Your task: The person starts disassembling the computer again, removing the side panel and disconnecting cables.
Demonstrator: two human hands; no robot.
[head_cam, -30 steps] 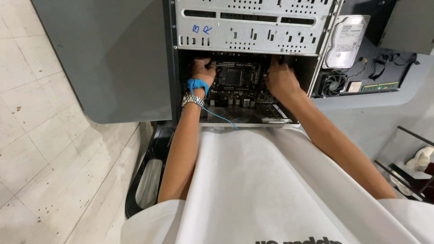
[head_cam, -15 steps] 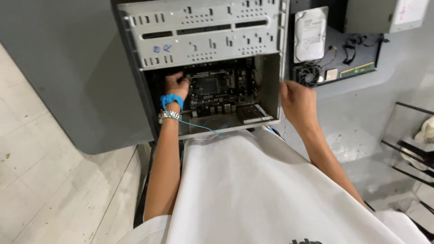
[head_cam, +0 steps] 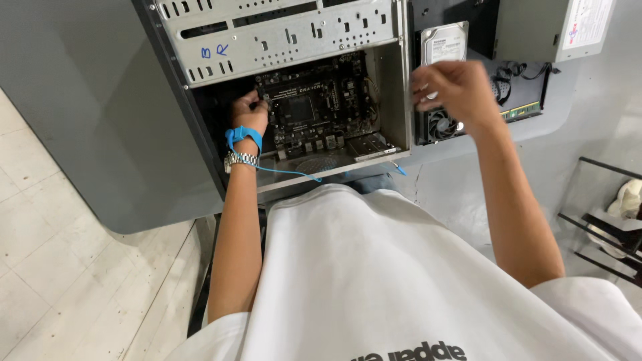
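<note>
Grey table top (head_cam: pixel 87 100) carries an open computer case (head_cam: pixel 294 40) lying on its side, with pale floor tiles (head_cam: pixel 60 281) below it; your work sits inside that case.

Your left hand (head_cam: pixel 251 115) is deep in the case, fingers curled close together against the left edge of the motherboard (head_cam: pixel 311 110); whether they pinch a small part or only press on the board I cannot tell (the fingertips are hidden in shadow); a blue wrist strap (head_cam: pixel 235 136) and a metal watch (head_cam: pixel 241 160) sit on that wrist, and the strap's blue cord (head_cam: pixel 294 174) trails across the case's lower lip.

Your right hand (head_cam: pixel 449 87) is outside the case, raised in the air with fingers loosely bent and nothing visible in its grip; it hovers just in front of the hard drive (head_cam: pixel 447 43) and just above the small fan (head_cam: pixel 438 124), well apart from the board; beside those lie black cables (head_cam: pixel 518 70) and a green memory stick (head_cam: pixel 521 112).

As a judgement: the board is seated in the case, its central socket bare, so the cooler and memory look not yet fitted; the loose parts on the table remain to be dealt with; the board lies directly under your left hand and to the left of your right.
</note>
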